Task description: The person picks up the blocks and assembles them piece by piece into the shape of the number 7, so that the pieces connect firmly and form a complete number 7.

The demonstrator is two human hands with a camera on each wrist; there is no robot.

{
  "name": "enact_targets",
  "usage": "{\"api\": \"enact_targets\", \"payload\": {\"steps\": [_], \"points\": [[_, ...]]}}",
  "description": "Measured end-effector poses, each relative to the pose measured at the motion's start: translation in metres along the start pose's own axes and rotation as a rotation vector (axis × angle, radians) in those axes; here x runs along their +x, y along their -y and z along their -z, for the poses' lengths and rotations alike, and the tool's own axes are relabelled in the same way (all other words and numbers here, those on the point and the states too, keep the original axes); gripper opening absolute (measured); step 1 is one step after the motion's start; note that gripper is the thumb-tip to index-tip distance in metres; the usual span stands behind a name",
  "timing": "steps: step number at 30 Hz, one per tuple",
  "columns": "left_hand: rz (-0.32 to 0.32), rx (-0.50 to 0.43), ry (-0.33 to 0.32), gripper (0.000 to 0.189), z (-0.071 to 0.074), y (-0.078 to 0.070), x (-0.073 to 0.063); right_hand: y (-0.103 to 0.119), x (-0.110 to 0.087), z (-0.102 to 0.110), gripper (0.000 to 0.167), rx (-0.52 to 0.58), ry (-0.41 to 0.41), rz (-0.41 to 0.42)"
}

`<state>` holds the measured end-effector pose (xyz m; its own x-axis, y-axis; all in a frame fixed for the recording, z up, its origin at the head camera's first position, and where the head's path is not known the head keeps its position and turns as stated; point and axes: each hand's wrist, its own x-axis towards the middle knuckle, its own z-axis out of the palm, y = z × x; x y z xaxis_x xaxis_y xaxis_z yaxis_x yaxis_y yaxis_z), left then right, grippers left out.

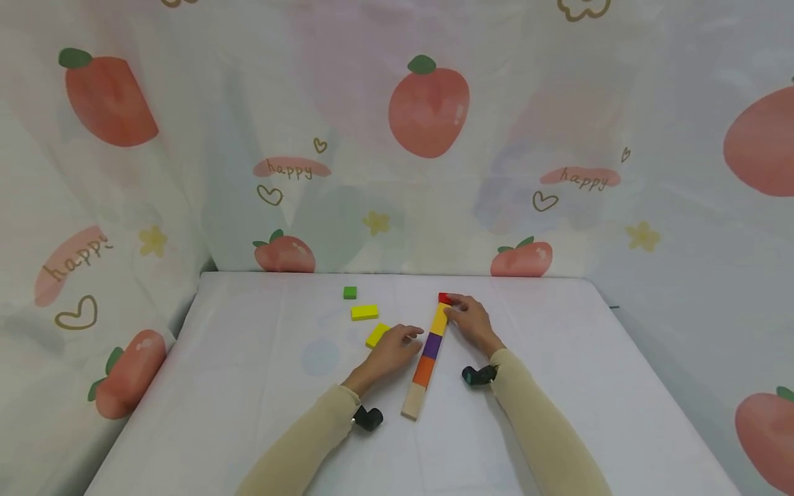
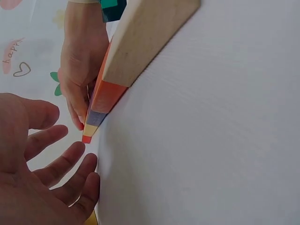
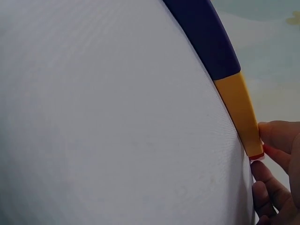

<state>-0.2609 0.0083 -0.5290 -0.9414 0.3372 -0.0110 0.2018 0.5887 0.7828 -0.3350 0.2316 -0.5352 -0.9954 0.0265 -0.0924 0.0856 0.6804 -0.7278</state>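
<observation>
A row of blocks runs slantwise between my hands in the head view: a plain wooden block (image 1: 413, 401) nearest me, then an orange block (image 1: 424, 370), a purple block (image 1: 432, 346), a yellow-orange block (image 1: 440, 319) and a red block (image 1: 444, 297) at the far end. My right hand (image 1: 474, 322) pinches the red block, its thumb along the side of the yellow-orange one; the red block is mostly hidden in the right wrist view. To the left of the row, my left hand (image 1: 392, 353) holds nothing, its fingers (image 2: 63, 166) spread and gently bent.
Left of the row lie a green block (image 1: 350, 293), a yellow block (image 1: 364, 313) and a second yellow block (image 1: 376, 335), the latter partly covered by my left hand. A white cloth covers the table (image 1: 248, 386). Behind it hangs a printed curtain (image 1: 347, 227).
</observation>
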Motion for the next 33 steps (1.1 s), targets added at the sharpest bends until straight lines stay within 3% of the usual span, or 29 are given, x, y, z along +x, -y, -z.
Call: {"api": "enact_targets", "payload": {"steps": [6,16,21,33], "points": [[0.014,0.01,0.004,0.033,0.003,0.003,-0.01,-0.003,0.002,0.0,0.049,-0.002,-0.005,-0.015],[-0.068,0.031,-0.097,0.026,0.016,0.012,-0.036,-0.003,0.0,0.0,0.049,0.035,0.008,-0.012],[-0.069,0.032,-0.126,0.025,0.023,0.015,-0.045,-0.003,-0.003,0.0,0.049,0.035,0.002,-0.008],[-0.071,-0.002,-0.286,0.02,0.043,0.024,-0.051,-0.004,0.001,0.0,0.049,0.017,0.0,0.007]]}}
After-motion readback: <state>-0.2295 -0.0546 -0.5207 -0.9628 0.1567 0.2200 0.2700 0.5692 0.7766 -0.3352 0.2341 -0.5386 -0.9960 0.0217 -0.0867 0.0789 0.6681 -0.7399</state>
